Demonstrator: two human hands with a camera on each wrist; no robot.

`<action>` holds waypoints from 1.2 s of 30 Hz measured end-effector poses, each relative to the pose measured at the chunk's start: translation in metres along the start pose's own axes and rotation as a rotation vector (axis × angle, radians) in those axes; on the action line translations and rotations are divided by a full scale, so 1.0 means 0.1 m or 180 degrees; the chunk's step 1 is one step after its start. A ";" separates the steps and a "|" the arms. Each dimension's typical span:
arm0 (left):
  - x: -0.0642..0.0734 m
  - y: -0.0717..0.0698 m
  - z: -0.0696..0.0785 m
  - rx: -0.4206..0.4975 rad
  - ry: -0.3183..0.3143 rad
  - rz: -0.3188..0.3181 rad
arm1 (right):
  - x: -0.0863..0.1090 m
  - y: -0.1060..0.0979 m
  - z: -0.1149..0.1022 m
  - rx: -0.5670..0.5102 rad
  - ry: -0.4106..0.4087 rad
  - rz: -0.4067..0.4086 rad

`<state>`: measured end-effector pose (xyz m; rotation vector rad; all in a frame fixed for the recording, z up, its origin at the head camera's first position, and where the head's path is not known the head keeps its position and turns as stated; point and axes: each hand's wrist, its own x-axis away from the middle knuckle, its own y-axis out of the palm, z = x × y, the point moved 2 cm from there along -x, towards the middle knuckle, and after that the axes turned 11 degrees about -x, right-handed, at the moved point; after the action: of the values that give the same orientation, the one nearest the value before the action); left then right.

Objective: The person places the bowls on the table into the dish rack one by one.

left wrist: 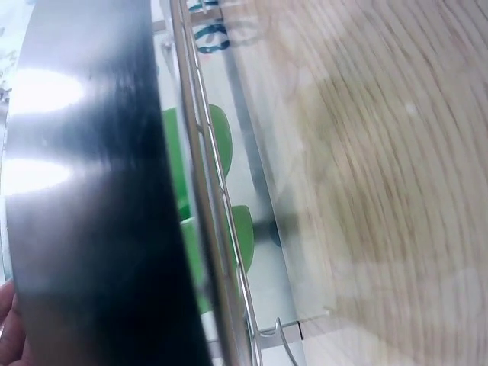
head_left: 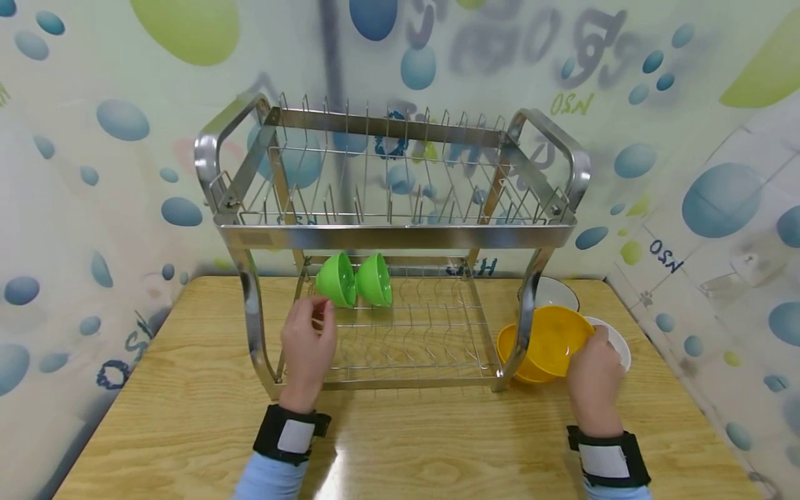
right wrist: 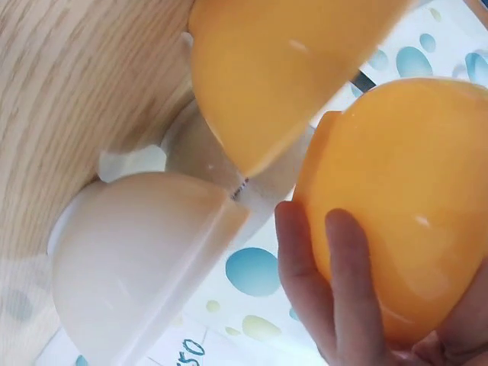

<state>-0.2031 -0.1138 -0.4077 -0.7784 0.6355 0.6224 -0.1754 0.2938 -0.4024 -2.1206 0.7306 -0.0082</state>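
Note:
Two green bowls [head_left: 337, 279] [head_left: 373, 279] stand on edge side by side in the lower tier of a metal dish rack [head_left: 394, 237]. Just in front of the left one is my left hand [head_left: 309, 340], fingers loosely bent and seemingly holding nothing. In the left wrist view a shiny rack bar hides most of that hand; only fingertips show at the lower left. My right hand [head_left: 596, 378] grips the rim of a yellow bowl [right wrist: 404, 206] right of the rack, raised and tilted. Beneath it sits a second yellow bowl [right wrist: 282, 69].
A white bowl [right wrist: 137, 259] stands beside the yellow ones, and a dark-rimmed white bowl [head_left: 550, 293] lies behind them. The rack's right front leg [head_left: 521, 326] rises close to the yellow bowls. Upright wire dividers line the upper tier. Patterned walls border the wooden table [head_left: 425, 444].

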 end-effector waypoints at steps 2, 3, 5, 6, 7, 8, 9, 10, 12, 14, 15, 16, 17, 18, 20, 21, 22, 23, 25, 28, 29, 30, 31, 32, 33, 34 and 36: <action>0.00 0.01 0.02 0.0009 -0.0015 -0.0014 | 0.01 -0.04 0.01 -0.0004 0.0034 -0.0042; 0.00 0.01 0.02 0.0012 -0.0020 -0.0027 | 0.02 -0.06 0.00 0.0000 0.0039 -0.0060; 0.01 0.02 0.04 0.0031 -0.0033 -0.0058 | 0.03 -0.10 -0.01 0.0012 0.0031 -0.0075; 0.01 0.03 0.05 0.0041 -0.0037 -0.0069 | 0.04 -0.13 -0.01 0.0019 -0.0001 -0.0056; 0.01 0.03 0.06 0.0058 -0.0040 -0.0088 | 0.05 -0.15 -0.03 0.0038 -0.0028 -0.0039; 0.02 0.04 0.07 0.0076 -0.0039 -0.0100 | 0.05 -0.18 -0.04 0.0041 -0.0034 -0.0029; 0.02 0.04 0.08 0.0097 -0.0033 -0.0108 | 0.06 -0.20 -0.05 0.0053 -0.0033 -0.0026; 0.02 0.05 0.09 0.0112 -0.0035 -0.0115 | 0.07 -0.22 -0.06 0.0059 -0.0024 -0.0023; 0.03 0.06 0.11 0.0139 -0.0043 -0.0138 | 0.09 -0.27 -0.09 0.0073 -0.0014 -0.0017; 0.03 0.08 0.12 0.0113 -0.0077 -0.0192 | 0.10 -0.31 -0.12 0.0077 -0.0012 -0.0015; 0.04 0.09 0.13 0.0110 -0.0107 -0.0233 | 0.12 -0.34 -0.13 0.0082 -0.0041 0.0009; 0.04 0.11 0.13 0.0091 -0.0150 -0.0283 | 0.13 -0.36 -0.15 0.0086 -0.0078 0.0029; 0.04 0.12 0.14 0.0074 -0.0188 -0.0330 | 0.14 -0.39 -0.16 0.0096 -0.0129 0.0049; 0.05 0.13 0.14 0.0060 -0.0224 -0.0375 | 0.16 -0.41 -0.17 0.0102 -0.0179 0.0074; 0.06 0.15 0.15 0.0064 -0.0301 -0.0469 | 0.20 -0.47 -0.19 0.0077 -0.0244 0.0090; 0.06 0.16 0.16 0.0075 -0.0324 -0.0498 | 0.21 -0.50 -0.20 0.0057 -0.0265 0.0091; 0.06 0.17 0.17 0.0071 -0.0343 -0.0520 | 0.23 -0.53 -0.21 0.0035 -0.0264 0.0059; 0.07 0.18 0.18 0.0088 -0.0354 -0.0538 | 0.24 -0.55 -0.22 0.0006 -0.0256 0.0019; 0.07 0.20 0.20 0.0114 -0.0383 -0.0589 | 0.27 -0.60 -0.24 -0.0062 -0.0227 -0.0070; 0.09 0.24 0.22 0.0180 -0.0435 -0.0690 | 0.30 -0.64 -0.29 -0.0125 -0.0183 -0.0231; 0.10 0.25 0.23 0.0207 -0.0461 -0.0738 | 0.32 -0.65 -0.31 -0.0139 -0.0178 -0.0269; 0.11 0.27 0.24 0.0229 -0.0494 -0.0801 | 0.33 -0.65 -0.33 -0.0140 -0.0170 -0.0305; 0.12 0.28 0.24 0.0248 -0.0527 -0.0864 | 0.35 -0.65 -0.34 -0.0134 -0.0186 -0.0336; 0.13 0.29 0.25 0.0274 -0.0565 -0.0938 | 0.36 -0.65 -0.36 -0.0132 -0.0209 -0.0357; 0.14 0.30 0.26 0.0291 -0.0599 -0.1011 | 0.38 -0.65 -0.38 -0.0136 -0.0239 -0.0379; 0.15 0.31 0.27 0.0293 -0.0628 -0.1077 | 0.40 -0.65 -0.40 -0.0139 -0.0268 -0.0404; 0.17 0.33 0.29 0.0313 -0.0676 -0.1195 | 0.43 -0.63 -0.43 -0.0164 -0.0332 -0.0484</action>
<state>-0.2071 -0.0682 -0.4188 -0.7051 0.3104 0.3207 -0.1200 0.2690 -0.3395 -2.2036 0.5122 0.0390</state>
